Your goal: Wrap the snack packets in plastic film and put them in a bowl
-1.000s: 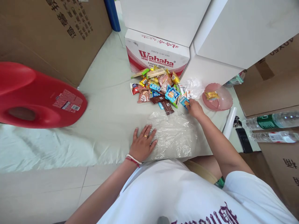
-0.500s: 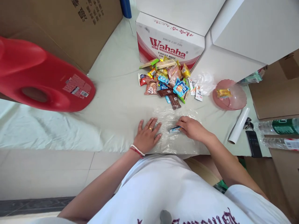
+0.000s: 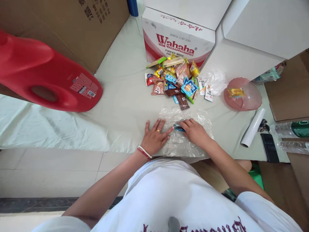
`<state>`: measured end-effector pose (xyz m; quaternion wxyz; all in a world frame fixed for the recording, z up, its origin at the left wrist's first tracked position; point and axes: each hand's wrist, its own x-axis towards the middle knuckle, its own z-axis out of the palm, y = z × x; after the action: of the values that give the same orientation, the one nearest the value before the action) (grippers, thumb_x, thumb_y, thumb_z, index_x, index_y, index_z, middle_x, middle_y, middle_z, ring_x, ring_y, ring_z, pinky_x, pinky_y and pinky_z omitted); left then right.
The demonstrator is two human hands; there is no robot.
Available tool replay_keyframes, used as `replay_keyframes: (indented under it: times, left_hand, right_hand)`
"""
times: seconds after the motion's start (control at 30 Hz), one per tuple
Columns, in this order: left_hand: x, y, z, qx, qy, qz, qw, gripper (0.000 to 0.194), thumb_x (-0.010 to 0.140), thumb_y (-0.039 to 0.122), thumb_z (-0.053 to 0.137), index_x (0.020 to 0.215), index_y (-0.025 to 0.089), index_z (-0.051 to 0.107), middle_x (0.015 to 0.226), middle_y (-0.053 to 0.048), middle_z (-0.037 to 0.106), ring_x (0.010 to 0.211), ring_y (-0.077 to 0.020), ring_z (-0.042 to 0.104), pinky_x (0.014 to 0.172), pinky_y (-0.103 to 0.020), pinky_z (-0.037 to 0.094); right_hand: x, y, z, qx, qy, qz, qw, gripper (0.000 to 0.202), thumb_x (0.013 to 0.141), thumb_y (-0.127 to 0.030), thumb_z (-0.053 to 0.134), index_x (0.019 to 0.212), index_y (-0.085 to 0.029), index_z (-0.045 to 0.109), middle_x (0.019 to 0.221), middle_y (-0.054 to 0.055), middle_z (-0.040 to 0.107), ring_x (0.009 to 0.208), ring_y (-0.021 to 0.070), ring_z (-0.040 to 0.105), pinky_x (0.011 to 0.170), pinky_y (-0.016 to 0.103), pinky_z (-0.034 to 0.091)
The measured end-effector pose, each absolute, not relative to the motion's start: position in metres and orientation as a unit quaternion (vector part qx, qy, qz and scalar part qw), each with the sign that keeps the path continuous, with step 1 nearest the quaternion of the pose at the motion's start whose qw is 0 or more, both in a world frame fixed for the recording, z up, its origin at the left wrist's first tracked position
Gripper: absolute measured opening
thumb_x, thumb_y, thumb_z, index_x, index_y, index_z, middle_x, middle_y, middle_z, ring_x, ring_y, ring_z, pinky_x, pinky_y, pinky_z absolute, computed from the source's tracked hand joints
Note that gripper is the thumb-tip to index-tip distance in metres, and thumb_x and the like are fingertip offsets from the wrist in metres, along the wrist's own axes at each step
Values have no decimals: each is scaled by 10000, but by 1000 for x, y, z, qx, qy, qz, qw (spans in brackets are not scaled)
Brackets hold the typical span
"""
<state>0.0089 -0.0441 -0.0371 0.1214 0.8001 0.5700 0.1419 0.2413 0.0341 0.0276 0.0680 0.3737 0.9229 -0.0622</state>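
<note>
A clear plastic bag lies flat along the table's front edge. My left hand rests open on the bag's left side, its fingers spread and the index fingertip close to a small blue packet. The fingers of my right hand are closed on that packet's right end. My right fingers hide part of it, so I cannot tell its kind. Beyond the bag sits a heap of wrapped snacks, with brown, blue, yellow and green wrappers.
The Wahaha carton stands behind the heap. A large red jug is at left. To the right are a pink bowl holding a yellow packet, a white roll, a black phone-like object and plastic bottles.
My left hand has slid right, bringing its index finger near the packet. My right hand still holds the packet, which now lies flatter. The whole view has shifted slightly.
</note>
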Motion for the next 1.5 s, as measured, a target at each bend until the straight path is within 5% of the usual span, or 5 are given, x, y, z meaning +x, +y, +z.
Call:
replay_keyframes:
  times: [0.67,0.9,1.07,1.3,1.5]
  left_hand:
    - [4,-51,-37,778,596,192,49,537,1000,368,517,1532,298,481,1663,-150,355,1567,-374,259,1221,-712,39]
    - [-26,-55,-39,896,372,200,135,685,881,41,457,1514,303,470,1465,-74,625,1452,-227,482,1288,-558,130]
    - [-40,-53,-38,908,333,144,212,615,903,353,589,1500,244,488,1586,-152,473,1487,-305,420,1264,-577,197]
    - [-36,-40,-34,898,383,104,189,799,815,693,668,1469,254,537,1606,-152,450,1420,-365,466,1186,-572,267]
    - [-23,-21,-29,851,450,162,216,320,1039,383,429,1078,244,715,1298,-79,718,1205,-254,621,990,-460,396]
  right_hand:
    - [267,99,28,284,928,-240,-23,673,820,-491,791,1387,-177,612,1345,162,617,1160,341,508,1009,466,386]
    - [326,21,49,337,885,-287,-144,298,962,-458,648,1133,-216,674,1092,106,679,1044,262,586,976,439,453]
    - [361,-42,9,384,863,-310,-111,365,933,-405,694,1258,-246,647,1450,148,542,1331,313,477,1074,500,443]
    - [357,-11,22,387,799,-432,-162,228,1035,-395,525,1010,-231,682,1050,83,710,1052,220,637,972,388,490]
    - [341,46,40,439,693,-549,-161,403,943,-590,600,897,-191,627,768,16,649,694,151,595,668,276,479]
